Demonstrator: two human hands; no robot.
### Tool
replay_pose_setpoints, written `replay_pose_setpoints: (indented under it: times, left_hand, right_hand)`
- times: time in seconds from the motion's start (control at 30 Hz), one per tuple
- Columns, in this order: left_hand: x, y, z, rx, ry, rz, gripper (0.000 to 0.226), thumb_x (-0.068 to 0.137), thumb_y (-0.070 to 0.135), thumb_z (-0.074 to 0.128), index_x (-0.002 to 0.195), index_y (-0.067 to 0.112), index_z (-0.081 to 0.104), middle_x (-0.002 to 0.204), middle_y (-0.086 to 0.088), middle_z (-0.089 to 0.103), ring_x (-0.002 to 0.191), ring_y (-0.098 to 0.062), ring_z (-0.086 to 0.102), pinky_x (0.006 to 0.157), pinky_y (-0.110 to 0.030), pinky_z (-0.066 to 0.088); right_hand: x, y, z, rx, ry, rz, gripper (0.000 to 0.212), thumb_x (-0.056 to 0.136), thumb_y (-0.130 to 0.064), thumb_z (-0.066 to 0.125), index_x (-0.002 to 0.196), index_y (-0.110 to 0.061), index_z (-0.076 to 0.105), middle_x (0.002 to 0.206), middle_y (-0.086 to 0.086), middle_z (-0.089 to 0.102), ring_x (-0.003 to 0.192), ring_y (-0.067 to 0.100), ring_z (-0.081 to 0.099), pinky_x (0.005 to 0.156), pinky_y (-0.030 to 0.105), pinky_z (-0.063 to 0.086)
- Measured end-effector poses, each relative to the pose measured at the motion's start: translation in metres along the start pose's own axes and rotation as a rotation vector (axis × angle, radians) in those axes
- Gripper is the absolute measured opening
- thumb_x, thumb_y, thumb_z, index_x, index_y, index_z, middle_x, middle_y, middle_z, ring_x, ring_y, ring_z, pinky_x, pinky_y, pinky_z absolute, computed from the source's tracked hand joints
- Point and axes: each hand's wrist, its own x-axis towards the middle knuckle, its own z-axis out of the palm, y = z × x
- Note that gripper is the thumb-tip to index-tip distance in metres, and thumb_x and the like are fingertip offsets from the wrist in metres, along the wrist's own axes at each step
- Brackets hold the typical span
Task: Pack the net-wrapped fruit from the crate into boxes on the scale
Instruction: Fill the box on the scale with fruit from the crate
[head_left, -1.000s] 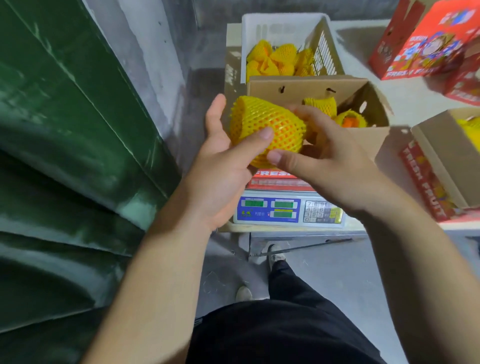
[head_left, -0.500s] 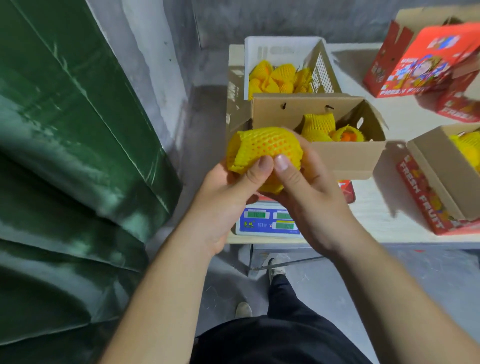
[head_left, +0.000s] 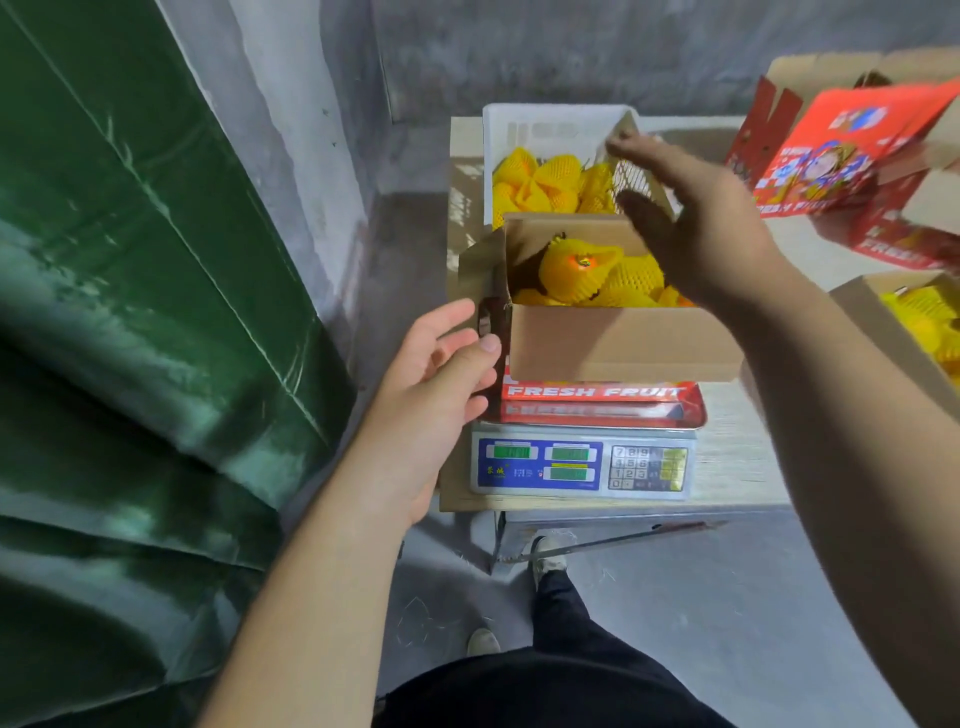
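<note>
Net-wrapped fruit (head_left: 576, 270) in yellow foam mesh, stem end with an orange patch turned up, long axis roughly upright, leaning slightly; packed among other wrapped pieces inside the open cardboard box (head_left: 618, 345). Box seated on the scale (head_left: 582, 465), red "FRESH FRUIT" side facing the camera. More wrapped fruit behind in the white crate (head_left: 545, 127). Right hand (head_left: 696, 228) above the box's far right corner, fingers spread and empty, partly blocking box and crate. Left hand (head_left: 436, 374) beside the box's left flap, fingers loosely curled, thumb at the flap edge, actual contact unclear. All on the table (head_left: 737, 457); second box of fruit (head_left: 883, 332) at right, red cartons (head_left: 841, 150) beyond, green tarp (head_left: 130, 312) at left.
</note>
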Motion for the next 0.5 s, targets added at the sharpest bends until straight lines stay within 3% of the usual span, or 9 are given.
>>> replay_pose_setpoints:
  times: [0.07,0.17,0.3,0.5]
  left_hand:
    - [0.000,0.001,-0.002,0.053,-0.018,-0.003,0.025,0.103,0.029,0.066,0.118,0.048,0.069,0.111,0.023,0.074,0.105,-0.003,0.072,0.093,-0.029,0.054]
    - [-0.001,0.004,-0.002,0.111,-0.055,-0.015,0.022,0.105,0.030,0.063,0.115,0.047,0.073,0.109,0.023,0.075,0.109,-0.005,0.071,0.094,-0.029,0.052]
    - [0.001,0.009,0.001,0.095,-0.077,-0.023,0.020,0.100,0.035,0.065,0.111,0.047,0.077,0.117,0.009,0.076,0.110,-0.012,0.070,0.099,-0.034,0.054]
    - [0.008,0.007,0.005,0.103,-0.087,-0.048,0.020,0.097,0.041,0.066,0.114,0.047,0.076,0.117,0.014,0.075,0.116,-0.014,0.069,0.095,-0.033,0.052]
  right_hand:
    - [-0.006,-0.004,-0.004,0.065,0.135,0.003,0.038,0.104,-0.020,0.053,0.141,-0.022,0.061,0.141,-0.005,0.064,0.133,0.014,0.058,0.111,0.041,0.047]
    - [-0.024,-0.018,0.002,0.164,0.055,0.067,0.032,0.104,-0.017,0.052,0.131,-0.019,0.068,0.130,-0.006,0.070,0.124,0.009,0.064,0.107,0.041,0.051]
    - [-0.040,-0.044,0.010,0.196,-0.025,-0.040,0.025,0.102,-0.013,0.058,0.122,-0.012,0.074,0.119,-0.008,0.072,0.112,-0.003,0.066,0.096,0.016,0.050]
    - [-0.042,-0.051,0.016,0.255,-0.116,-0.037,0.025,0.104,-0.012,0.060,0.126,-0.006,0.071,0.124,0.001,0.072,0.120,0.009,0.065,0.106,0.035,0.051]
